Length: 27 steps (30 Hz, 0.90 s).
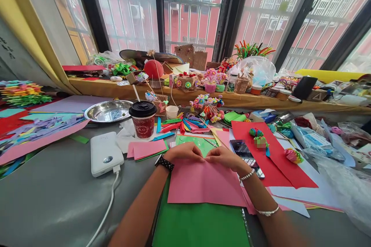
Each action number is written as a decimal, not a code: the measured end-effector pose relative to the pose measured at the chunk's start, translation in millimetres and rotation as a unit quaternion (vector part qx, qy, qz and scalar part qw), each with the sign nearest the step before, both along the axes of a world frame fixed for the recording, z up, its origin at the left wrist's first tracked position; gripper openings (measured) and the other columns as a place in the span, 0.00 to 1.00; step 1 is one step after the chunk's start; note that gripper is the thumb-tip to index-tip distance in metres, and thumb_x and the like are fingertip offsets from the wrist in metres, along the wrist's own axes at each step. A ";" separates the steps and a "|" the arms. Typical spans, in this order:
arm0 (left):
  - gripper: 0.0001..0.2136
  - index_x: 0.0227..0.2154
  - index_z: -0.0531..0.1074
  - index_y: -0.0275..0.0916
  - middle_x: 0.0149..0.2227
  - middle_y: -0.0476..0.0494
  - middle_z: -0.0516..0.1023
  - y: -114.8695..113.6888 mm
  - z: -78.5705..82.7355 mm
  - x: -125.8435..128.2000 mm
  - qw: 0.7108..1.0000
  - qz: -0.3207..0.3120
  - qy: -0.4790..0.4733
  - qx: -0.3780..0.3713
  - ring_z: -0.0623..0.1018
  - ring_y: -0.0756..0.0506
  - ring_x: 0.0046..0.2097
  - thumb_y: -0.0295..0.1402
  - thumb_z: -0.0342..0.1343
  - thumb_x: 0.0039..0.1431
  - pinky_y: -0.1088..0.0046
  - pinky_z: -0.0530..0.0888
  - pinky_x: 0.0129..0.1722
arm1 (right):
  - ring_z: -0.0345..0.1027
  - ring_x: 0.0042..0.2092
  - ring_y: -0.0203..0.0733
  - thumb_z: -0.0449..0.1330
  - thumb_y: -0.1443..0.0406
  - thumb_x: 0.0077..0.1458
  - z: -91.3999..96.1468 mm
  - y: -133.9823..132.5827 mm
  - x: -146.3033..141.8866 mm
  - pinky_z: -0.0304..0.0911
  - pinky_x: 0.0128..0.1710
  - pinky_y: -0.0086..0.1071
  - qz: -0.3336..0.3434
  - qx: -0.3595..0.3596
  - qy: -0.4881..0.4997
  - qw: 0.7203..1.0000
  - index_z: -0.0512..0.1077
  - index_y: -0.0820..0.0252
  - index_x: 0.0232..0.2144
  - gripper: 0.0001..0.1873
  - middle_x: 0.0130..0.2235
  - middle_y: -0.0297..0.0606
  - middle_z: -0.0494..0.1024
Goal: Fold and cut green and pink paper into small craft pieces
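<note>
A pink paper sheet [203, 183] lies in front of me on top of a green sheet [197, 224]. My left hand [187, 151] and my right hand [224, 157] rest side by side on the pink sheet's far edge. Their fingertips meet in the middle and press down on that edge, fingers curled together. A black watch is on my left wrist and bead bracelets are on my right. A phone [246, 154] lies just right of my right hand.
A white power bank [106, 153] with a cable lies at left. A red coffee cup [143, 119], a steel bowl [108, 111], a red sheet [275, 154], paper strips and paper flowers crowd the grey table. The window ledge [116, 89] holds craft items.
</note>
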State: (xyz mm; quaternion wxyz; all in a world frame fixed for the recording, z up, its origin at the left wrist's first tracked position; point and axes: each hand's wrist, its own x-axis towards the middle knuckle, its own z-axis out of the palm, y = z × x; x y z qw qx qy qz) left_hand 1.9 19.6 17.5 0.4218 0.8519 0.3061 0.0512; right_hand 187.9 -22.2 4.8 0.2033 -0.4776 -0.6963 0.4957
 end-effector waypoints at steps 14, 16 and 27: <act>0.09 0.17 0.71 0.33 0.14 0.55 0.59 -21.7 18.1 5.0 0.996 0.043 0.038 0.063 0.58 0.56 0.20 0.33 0.50 0.45 0.80 0.53 0.18 | 0.52 0.22 0.30 0.53 0.59 0.45 1.2 -10.0 -5.3 0.45 0.19 0.24 -0.017 0.068 -0.036 0.997 0.70 0.64 0.23 0.14 0.20 0.30 0.64; 0.10 0.17 0.71 0.33 0.14 0.55 0.60 -23.4 18.9 5.9 0.995 0.047 0.037 0.082 0.58 0.56 0.20 0.33 0.50 0.45 0.80 0.53 0.18 | 0.52 0.22 0.30 0.53 0.59 0.45 2.6 -10.7 -5.8 0.45 0.20 0.24 -0.021 0.078 -0.035 0.996 0.70 0.65 0.22 0.13 0.19 0.30 0.64; 0.13 0.21 0.73 0.32 0.17 0.53 0.66 -21.5 14.6 3.3 0.996 0.040 0.007 0.083 0.61 0.55 0.23 0.38 0.50 0.47 0.81 0.54 0.20 | 0.57 0.25 0.32 0.55 0.57 0.43 6.2 -11.0 -2.4 0.50 0.22 0.24 -0.026 0.019 0.011 0.999 0.71 0.64 0.25 0.15 0.22 0.32 0.68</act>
